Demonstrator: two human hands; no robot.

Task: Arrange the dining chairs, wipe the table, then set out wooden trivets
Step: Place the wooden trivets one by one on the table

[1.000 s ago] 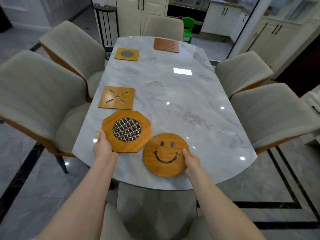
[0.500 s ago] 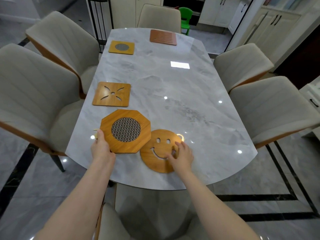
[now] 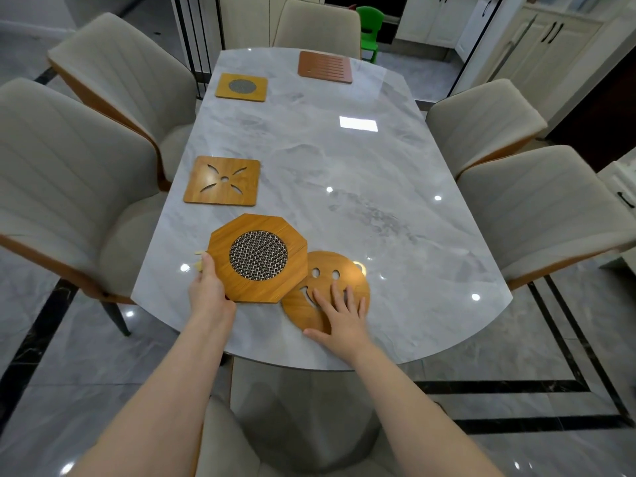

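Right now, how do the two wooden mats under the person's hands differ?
The octagonal trivet has eight straight sides; the smiley trivet is round. The octagonal trivet has a woven mesh centre; the smiley trivet has a cut-out face. The octagonal trivet's edge overlaps the smiley trivet. Both are golden wood.

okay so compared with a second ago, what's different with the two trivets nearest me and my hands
The right hand left the right rim of the smiley trivet and now lies flat on its face, fingers spread. That trivet slid left, so the octagonal trivet now overlaps its edge. The left hand still grips the octagonal trivet's left edge. The three farther trivets kept their places on the table.
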